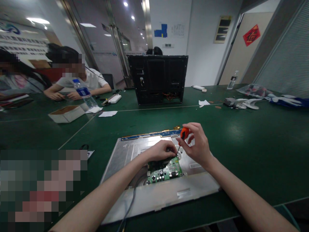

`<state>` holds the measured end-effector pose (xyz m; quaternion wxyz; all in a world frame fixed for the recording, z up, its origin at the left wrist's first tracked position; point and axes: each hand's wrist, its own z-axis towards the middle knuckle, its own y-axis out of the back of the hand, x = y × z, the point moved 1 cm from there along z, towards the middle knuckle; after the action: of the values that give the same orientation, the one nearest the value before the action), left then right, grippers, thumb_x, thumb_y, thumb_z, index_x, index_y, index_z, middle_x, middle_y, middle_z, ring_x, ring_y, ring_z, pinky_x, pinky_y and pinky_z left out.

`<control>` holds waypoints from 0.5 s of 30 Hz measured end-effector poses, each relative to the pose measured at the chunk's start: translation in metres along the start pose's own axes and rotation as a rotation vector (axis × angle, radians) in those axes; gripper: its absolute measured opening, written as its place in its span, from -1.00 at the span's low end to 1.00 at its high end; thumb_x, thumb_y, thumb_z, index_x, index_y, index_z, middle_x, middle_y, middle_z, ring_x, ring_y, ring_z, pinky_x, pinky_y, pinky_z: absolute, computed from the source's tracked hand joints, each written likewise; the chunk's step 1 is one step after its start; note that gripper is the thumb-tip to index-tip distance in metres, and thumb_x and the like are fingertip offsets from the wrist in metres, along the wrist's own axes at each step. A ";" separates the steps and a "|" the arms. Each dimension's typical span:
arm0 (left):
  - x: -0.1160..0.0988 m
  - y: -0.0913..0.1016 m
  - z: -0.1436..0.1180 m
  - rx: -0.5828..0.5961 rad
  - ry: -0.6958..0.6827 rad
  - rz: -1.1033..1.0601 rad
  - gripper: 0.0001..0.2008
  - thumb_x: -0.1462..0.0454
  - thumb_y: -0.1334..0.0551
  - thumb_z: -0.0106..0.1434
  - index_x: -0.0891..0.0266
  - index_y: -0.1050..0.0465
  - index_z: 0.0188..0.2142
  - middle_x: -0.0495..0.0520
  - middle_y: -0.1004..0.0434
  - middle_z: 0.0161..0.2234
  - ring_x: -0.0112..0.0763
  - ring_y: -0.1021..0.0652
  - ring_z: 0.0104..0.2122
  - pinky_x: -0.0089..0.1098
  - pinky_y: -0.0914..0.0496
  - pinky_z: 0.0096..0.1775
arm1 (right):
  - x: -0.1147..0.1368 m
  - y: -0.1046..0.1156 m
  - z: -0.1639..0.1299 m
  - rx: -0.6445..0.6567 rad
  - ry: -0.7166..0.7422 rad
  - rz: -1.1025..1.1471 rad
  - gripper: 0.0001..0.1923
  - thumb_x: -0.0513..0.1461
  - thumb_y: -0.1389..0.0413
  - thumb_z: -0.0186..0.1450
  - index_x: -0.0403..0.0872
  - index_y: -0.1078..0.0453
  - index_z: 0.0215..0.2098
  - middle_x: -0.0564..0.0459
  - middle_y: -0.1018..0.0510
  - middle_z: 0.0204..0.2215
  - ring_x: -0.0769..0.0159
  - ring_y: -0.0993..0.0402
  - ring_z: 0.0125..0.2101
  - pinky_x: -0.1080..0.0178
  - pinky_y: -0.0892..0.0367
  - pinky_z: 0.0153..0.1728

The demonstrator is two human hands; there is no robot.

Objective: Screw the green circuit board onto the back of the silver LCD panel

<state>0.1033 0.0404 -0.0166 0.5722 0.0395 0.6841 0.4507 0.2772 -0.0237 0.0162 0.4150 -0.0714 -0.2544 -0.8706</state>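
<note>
Screwdriver (pixel 181 141) stands tilted, orange handle pinched in the right hand (pixel 196 146), tip down-left on the green circuit board (pixel 166 172) atop the metal panel (pixel 125 154); the left hand (pixel 161 151) curls closed, steadying the board beside the tip.

Dim room w/ ceiling lights (pixel 38 21), fisheye-warped edges, pixelated patches.

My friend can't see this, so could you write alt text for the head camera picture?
A person's right hand holds an orange-handled screwdriver tip-down over a green circuit board on a metal panel, while the left hand rests on the board. The panel lies on a green table; two other people sit far left.
</note>
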 end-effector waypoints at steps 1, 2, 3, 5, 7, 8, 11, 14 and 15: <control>0.000 0.000 0.000 0.002 0.001 -0.005 -0.94 0.42 -0.29 0.14 0.29 -0.54 -0.37 -0.03 -0.55 -0.40 -0.42 -0.51 -0.37 -0.49 -0.36 -0.26 | 0.001 0.000 0.001 0.000 0.006 -0.007 -0.60 -0.20 -0.16 0.32 0.06 -0.22 0.10 0.00 -0.34 -0.17 0.41 -0.40 -0.45 0.36 -0.42 -0.60; -0.001 0.000 0.000 0.004 0.001 -0.010 -0.93 0.43 -0.29 0.14 0.29 -0.54 -0.36 -0.03 -0.55 -0.40 -0.42 -0.51 -0.37 -0.49 -0.36 -0.26 | 0.001 0.001 0.001 0.005 0.013 -0.015 -0.59 -0.22 -0.16 0.32 0.07 -0.23 0.11 0.01 -0.33 -0.17 0.41 -0.39 -0.45 0.36 -0.42 -0.60; -0.001 0.000 0.000 0.005 0.001 -0.013 -0.93 0.43 -0.29 0.14 0.30 -0.54 -0.36 -0.02 -0.55 -0.40 -0.42 -0.51 -0.37 -0.49 -0.36 -0.26 | 0.002 0.001 0.001 0.012 0.022 -0.020 -0.58 -0.23 -0.15 0.33 0.08 -0.23 0.13 0.01 -0.33 -0.17 0.41 -0.39 -0.45 0.35 -0.43 -0.59; -0.001 0.001 0.000 0.008 0.001 -0.015 -0.92 0.43 -0.28 0.14 0.29 -0.54 -0.36 -0.02 -0.55 -0.40 -0.42 -0.51 -0.37 -0.49 -0.36 -0.27 | 0.002 0.001 0.001 0.024 0.034 -0.023 -0.54 -0.27 -0.12 0.34 0.10 -0.21 0.18 0.01 -0.34 -0.18 0.40 -0.40 -0.45 0.34 -0.43 -0.58; -0.001 0.001 0.000 0.006 0.004 -0.009 -0.92 0.43 -0.28 0.14 0.29 -0.54 -0.36 -0.03 -0.55 -0.41 -0.43 -0.51 -0.38 -0.49 -0.36 -0.27 | 0.003 0.000 0.001 0.031 0.036 -0.026 -0.49 -0.30 -0.09 0.34 0.10 -0.19 0.23 0.01 -0.37 -0.20 0.38 -0.41 -0.44 0.33 -0.44 -0.57; -0.001 0.001 0.000 0.006 0.006 -0.008 -0.92 0.43 -0.28 0.14 0.29 -0.54 -0.36 -0.03 -0.55 -0.41 -0.43 -0.50 -0.39 -0.49 -0.36 -0.27 | 0.002 0.000 0.001 0.032 0.034 -0.026 -0.47 -0.30 -0.09 0.33 0.10 -0.17 0.24 0.01 -0.38 -0.20 0.37 -0.42 -0.43 0.32 -0.44 -0.56; 0.000 0.000 0.000 0.007 0.009 -0.010 -0.93 0.42 -0.29 0.14 0.28 -0.54 -0.36 -0.04 -0.56 -0.41 -0.43 -0.51 -0.39 -0.49 -0.36 -0.28 | 0.002 -0.001 0.000 0.029 0.023 -0.019 -0.44 -0.32 -0.07 0.31 0.07 -0.14 0.25 0.02 -0.42 -0.22 0.36 -0.43 -0.43 0.32 -0.45 -0.56; 0.001 0.000 0.000 0.004 0.010 -0.020 -0.93 0.41 -0.29 0.14 0.28 -0.55 -0.36 -0.03 -0.56 -0.41 -0.41 -0.51 -0.38 -0.48 -0.36 -0.27 | 0.001 -0.002 0.000 0.022 0.016 -0.009 -0.47 -0.32 -0.06 0.29 0.04 -0.14 0.21 0.04 -0.43 -0.26 0.36 -0.43 -0.43 0.33 -0.45 -0.56; 0.002 0.000 0.000 0.004 0.009 -0.024 -0.93 0.41 -0.29 0.14 0.28 -0.55 -0.36 -0.03 -0.56 -0.41 -0.41 -0.51 -0.38 -0.48 -0.36 -0.26 | 0.001 -0.002 -0.001 0.023 0.012 -0.008 -0.49 -0.32 -0.06 0.29 0.03 -0.14 0.19 0.04 -0.43 -0.26 0.35 -0.44 -0.42 0.33 -0.45 -0.56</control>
<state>0.1029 0.0415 -0.0178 0.5745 0.0303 0.6879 0.4426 0.2752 -0.0235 0.0152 0.4139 -0.0603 -0.2622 -0.8696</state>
